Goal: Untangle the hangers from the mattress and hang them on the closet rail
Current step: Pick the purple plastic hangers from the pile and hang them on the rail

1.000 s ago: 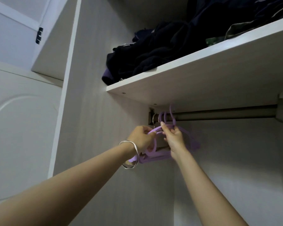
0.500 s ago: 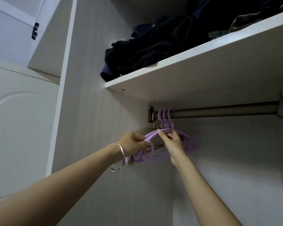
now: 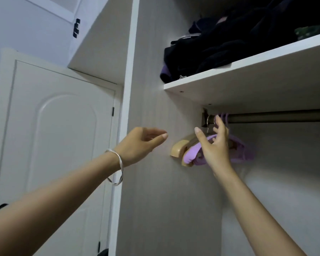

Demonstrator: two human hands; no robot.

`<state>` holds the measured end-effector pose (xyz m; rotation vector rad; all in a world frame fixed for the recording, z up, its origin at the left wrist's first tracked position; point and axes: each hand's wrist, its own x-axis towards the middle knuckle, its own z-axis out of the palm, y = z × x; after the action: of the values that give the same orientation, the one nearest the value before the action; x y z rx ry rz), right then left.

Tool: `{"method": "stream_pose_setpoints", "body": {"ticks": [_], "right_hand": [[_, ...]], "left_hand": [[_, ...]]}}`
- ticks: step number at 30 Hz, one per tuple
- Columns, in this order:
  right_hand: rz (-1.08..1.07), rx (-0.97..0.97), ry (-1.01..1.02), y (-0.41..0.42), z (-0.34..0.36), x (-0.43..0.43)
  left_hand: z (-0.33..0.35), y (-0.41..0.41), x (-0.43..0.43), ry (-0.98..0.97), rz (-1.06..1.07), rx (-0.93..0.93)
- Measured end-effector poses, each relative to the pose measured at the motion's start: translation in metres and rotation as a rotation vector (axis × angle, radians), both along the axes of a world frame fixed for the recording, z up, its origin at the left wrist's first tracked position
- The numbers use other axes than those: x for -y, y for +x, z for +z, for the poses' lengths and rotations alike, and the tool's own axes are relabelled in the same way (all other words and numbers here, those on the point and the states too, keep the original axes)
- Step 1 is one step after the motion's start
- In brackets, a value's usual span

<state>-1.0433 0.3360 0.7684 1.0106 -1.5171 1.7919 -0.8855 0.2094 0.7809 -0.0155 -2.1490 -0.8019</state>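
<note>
Several purple plastic hangers (image 3: 242,151) hang by their hooks at the left end of the dark metal closet rail (image 3: 277,117). A wooden hanger (image 3: 178,147) with a metal hook hangs beside them, nearest the closet's side wall. My right hand (image 3: 213,145) is in front of the purple hangers with its fingers spread and straight, holding nothing. My left hand (image 3: 142,142), with a silver bangle on its wrist, is off to the left of the hangers, fingers loosely curled and empty.
A white shelf (image 3: 248,76) just above the rail carries a pile of dark folded clothes (image 3: 229,39). The closet's grey side panel (image 3: 155,182) stands close on the left. A white door (image 3: 54,145) is further left. The rail runs bare to the right.
Both hands have let go of the purple hangers, which now hang on the rail. My left hand has drawn back to the left; my right hand's fingers have spread.
</note>
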Motion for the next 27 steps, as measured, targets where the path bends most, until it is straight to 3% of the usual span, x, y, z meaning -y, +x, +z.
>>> {"method": "stream_pose_setpoints", "body": {"ticks": [8, 13, 16, 20, 27], "right_hand": [[0.266, -0.132, -0.045, 0.162, -0.003, 0.083], [0.45, -0.155, 0.124, 0.273, -0.039, 0.176], [0.539, -0.128, 0.244, 0.341, -0.078, 0.243], [0.69, -0.089, 0.511, 0.441, -0.16, 0.324], [0.927, -0.068, 0.967, 0.608, -0.352, 0.401]], "left_hand": [[-0.026, 0.153, 0.073, -0.164, 0.306, -0.105], [-0.073, 0.284, 0.143, -0.264, 0.674, -0.034], [-0.122, 0.374, 0.19, -0.26, 0.879, 0.104], [-0.219, 0.5, 0.248, -0.132, 1.094, 0.35], [-0.431, 0.69, 0.276, 0.335, 1.303, 0.665]]}}
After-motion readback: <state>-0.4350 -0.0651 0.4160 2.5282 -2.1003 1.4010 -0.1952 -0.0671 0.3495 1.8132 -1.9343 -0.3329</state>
